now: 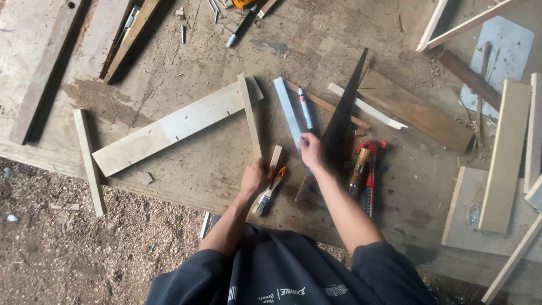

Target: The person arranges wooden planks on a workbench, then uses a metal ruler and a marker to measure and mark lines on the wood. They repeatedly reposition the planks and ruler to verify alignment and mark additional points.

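Note:
My left hand (256,177) grips the near end of a thin wooden strip (249,116) that runs away from me and crosses the end of a wide pale board (175,127). A paintbrush (270,189) with an orange mark on its handle lies just right of this hand, beside a short wood piece (276,156). My right hand (311,152) is closed on a long grey flat ruler (288,110), which pokes out below the hand too. A white marker (305,107) lies beside the ruler.
A dark hand saw (341,121) lies right of my right hand, with a red-handled hammer and tool (367,169) near it. Planks (505,158) and boards are stacked at right, laths (87,161) at left, sawdust on the ground below.

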